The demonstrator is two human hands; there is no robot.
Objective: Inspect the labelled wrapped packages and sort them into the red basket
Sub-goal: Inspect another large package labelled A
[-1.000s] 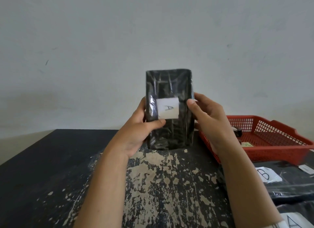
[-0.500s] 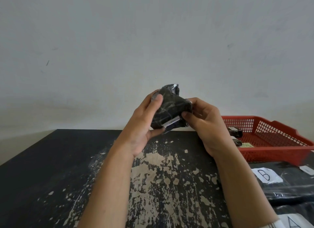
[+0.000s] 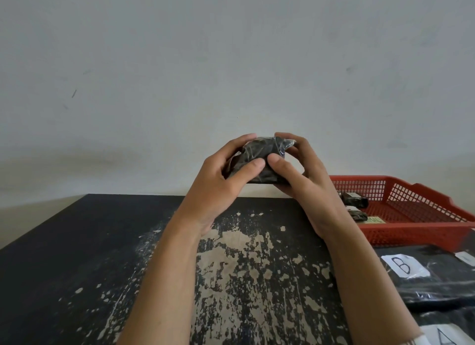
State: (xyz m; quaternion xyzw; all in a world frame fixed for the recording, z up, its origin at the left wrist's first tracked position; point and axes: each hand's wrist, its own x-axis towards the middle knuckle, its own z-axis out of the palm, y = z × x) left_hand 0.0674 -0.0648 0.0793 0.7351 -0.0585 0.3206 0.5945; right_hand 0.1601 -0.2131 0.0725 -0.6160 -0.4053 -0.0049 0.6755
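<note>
Gripping a black wrapped package (image 3: 259, 154) in both hands, raised off the table (image 3: 77, 254) and well left of the red basket (image 3: 411, 229).

Clasped on one side by the left hand (image 3: 221, 180), thumb laid across the near face, fingers curled over the top; clasped on the other by the right hand (image 3: 298, 172), thumb tip just beside the left thumb, fingers hooked over the crinkled upper edge. Inside the basket, at its left end: two small dark packages (image 3: 356, 202), one behind the other, with a yellowish tag just beside them. In front of the basket, lying flat: a black package marked B (image 3: 437, 280), and nearer still, cut off by the frame edge, a white label marked A (image 3: 442, 337).
</note>
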